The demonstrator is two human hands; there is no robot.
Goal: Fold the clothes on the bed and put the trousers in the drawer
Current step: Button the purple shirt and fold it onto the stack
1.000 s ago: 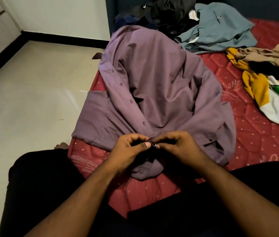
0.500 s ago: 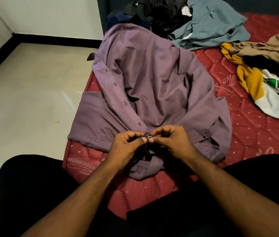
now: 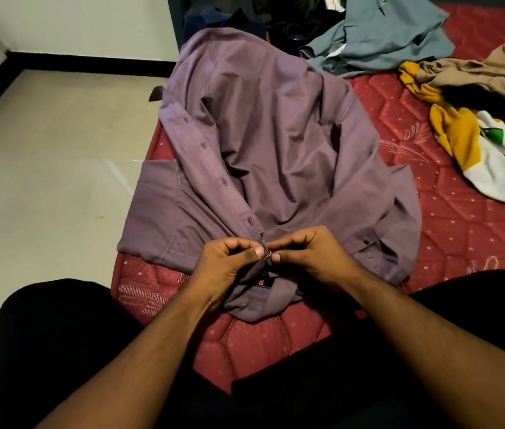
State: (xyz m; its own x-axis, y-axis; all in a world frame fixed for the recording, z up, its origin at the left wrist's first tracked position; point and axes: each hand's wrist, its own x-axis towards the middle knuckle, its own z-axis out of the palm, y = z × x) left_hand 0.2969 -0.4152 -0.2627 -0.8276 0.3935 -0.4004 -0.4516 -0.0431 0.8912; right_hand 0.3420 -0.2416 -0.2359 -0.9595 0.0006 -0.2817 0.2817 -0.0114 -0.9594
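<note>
Head view: a purple button-up shirt (image 3: 279,156) lies spread on the red quilted mattress (image 3: 467,230) of the bed, collar end toward the person, its left edge hanging past the mattress edge over the pale tiled floor (image 3: 43,168); the button placket runs diagonally down the shirt toward the hands. The left hand (image 3: 229,261) and the right hand (image 3: 310,255) meet at the near end of that placket, just above the collar; the grip of each is closed, thumb and curled fingers pinching the shirt fabric on either side of a small button (image 3: 269,253) that shows between the two thumbs; a red and dark label (image 3: 262,283) sits just below the hands inside the collar. Beyond the purple shirt, at its far right, a blue-grey shirt (image 3: 378,35) lies crumpled; at its far end, dark clothes (image 3: 288,23) are heaped against the wall, and whether any are trousers I cannot tell. To the right of the purple shirt, well apart from it, a yellow and white garment (image 3: 474,150) lies on the mattress with a tan garment (image 3: 492,72) partly over it. The person's legs in black (image 3: 59,351) fill the near side, below the purple shirt.
</note>
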